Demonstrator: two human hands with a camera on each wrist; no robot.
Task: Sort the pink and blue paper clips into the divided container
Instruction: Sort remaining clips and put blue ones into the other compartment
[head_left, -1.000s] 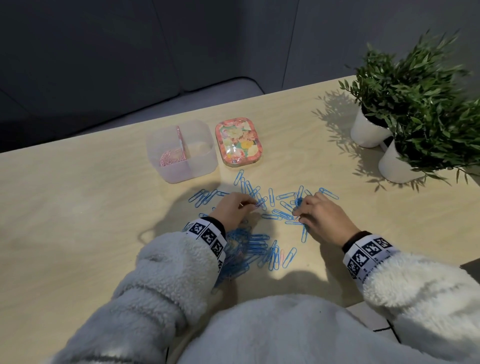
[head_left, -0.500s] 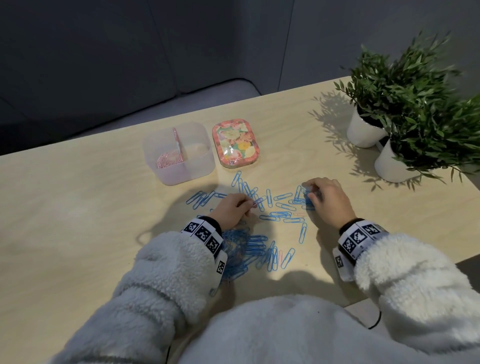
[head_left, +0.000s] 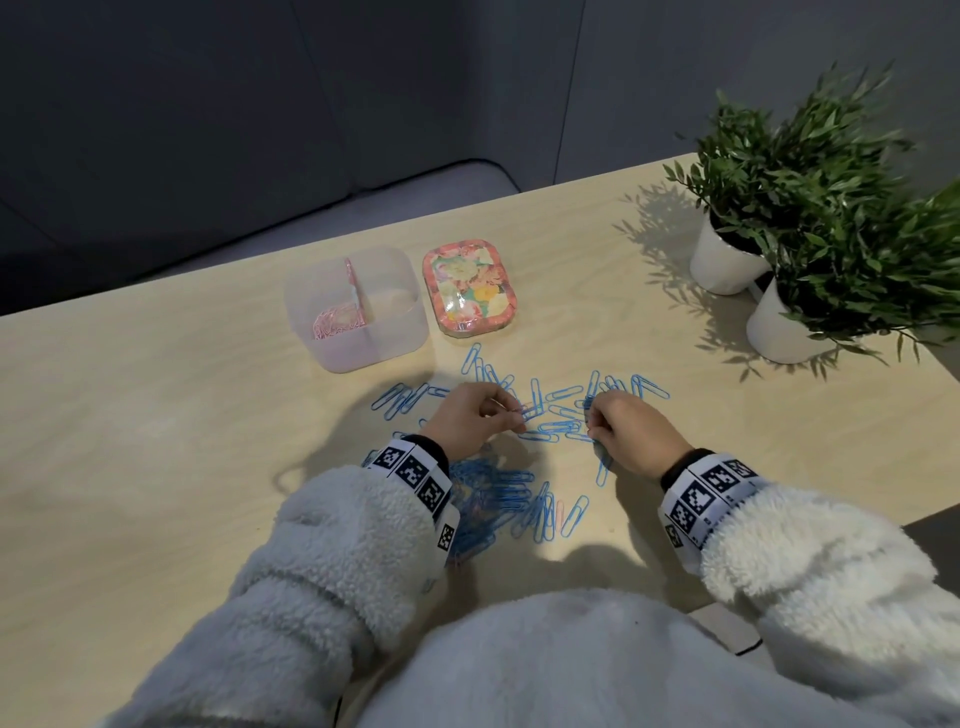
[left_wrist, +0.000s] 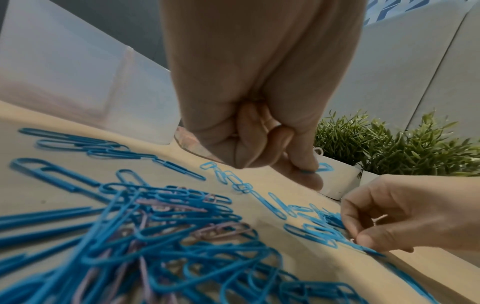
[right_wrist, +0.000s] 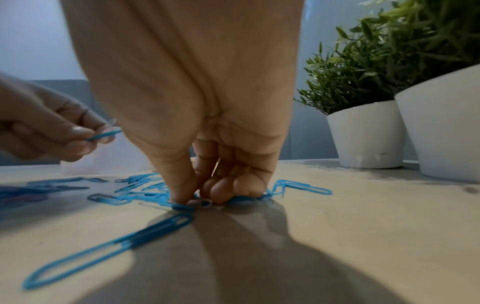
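Here, a pale wooden table (head_left: 156, 467) stands by a dark grey wall. Blue paper clips (head_left: 498, 493) lie just in front of the divided container (head_left: 363, 343). The left hand (head_left: 467, 421) pinches one clip. The right hand (head_left: 628, 431) pinches clips on the table.

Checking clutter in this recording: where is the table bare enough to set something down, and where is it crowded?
Bare wood lies left of the divided container and between the floral tin and the potted plants. Blue paper clips crowd the middle, around the left hand and right hand.
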